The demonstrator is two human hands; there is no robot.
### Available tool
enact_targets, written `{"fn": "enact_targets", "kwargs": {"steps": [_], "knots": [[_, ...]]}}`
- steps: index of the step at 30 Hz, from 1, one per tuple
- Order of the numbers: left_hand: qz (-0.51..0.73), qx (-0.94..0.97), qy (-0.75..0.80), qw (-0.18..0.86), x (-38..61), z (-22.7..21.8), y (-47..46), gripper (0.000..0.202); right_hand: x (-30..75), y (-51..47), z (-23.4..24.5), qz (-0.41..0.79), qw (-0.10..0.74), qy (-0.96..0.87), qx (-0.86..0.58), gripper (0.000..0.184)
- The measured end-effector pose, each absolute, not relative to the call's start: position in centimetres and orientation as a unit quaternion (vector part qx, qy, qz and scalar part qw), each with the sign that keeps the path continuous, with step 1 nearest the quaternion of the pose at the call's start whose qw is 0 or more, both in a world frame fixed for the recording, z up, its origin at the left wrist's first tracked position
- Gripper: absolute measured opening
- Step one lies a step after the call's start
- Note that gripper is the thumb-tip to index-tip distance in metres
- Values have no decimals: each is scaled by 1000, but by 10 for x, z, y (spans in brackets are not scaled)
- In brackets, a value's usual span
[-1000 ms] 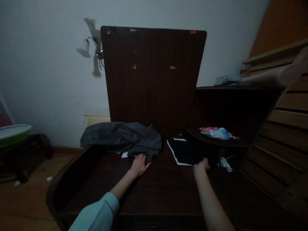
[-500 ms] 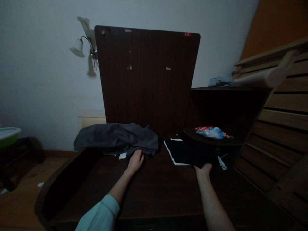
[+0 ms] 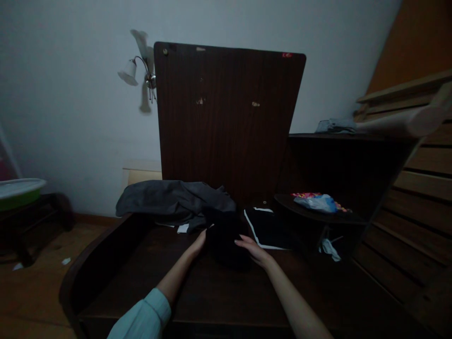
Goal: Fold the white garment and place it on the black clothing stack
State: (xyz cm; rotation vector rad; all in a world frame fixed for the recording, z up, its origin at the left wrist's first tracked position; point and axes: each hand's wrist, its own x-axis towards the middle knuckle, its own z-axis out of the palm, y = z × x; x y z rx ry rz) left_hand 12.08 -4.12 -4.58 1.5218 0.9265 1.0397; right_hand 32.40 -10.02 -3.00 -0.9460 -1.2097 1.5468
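Note:
A dark black garment [image 3: 226, 238] lies bunched on the dark wooden surface [image 3: 148, 263] between my hands. My left hand [image 3: 198, 243] touches its left edge, fingers partly hidden behind the cloth. My right hand [image 3: 252, 248] rests against its right side with the fingers stretched out. Just behind lies a heap of grey clothing [image 3: 173, 203]. To the right lies a folded black garment with white trim [image 3: 270, 228].
A tall dark wooden board [image 3: 229, 117] stands upright at the back. On the right a small dark shelf [image 3: 318, 215] carries a colourful plastic bag [image 3: 316, 201]. Wooden slats [image 3: 416, 188] lean at the far right. A wall lamp [image 3: 136, 70] hangs left, and a green basin [image 3: 17, 193] stands far left.
My right hand has moved left from the folded black garment to the middle. A bunched black garment now lies between both hands, and my left hand has shifted to its left edge.

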Motion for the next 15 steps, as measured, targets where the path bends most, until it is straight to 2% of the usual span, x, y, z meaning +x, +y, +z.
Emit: {"fn": "enact_targets", "kwargs": {"steps": [3,8,11,15], "knots": [[440,593,353,574,116,-46,-42,49,325,-102,-24,636,452,-495,-383,30],[450,534,303,649,113,-39,-43,43,341,-99,-21,599,586,-366,-404,26],[487,512,312,635,110,-28,-42,35,352,-95,-21,583,651,-301,-383,27],[593,435,372,567,95,-19,-34,16,366,-91,-20,591,686,-282,-319,29]]}}
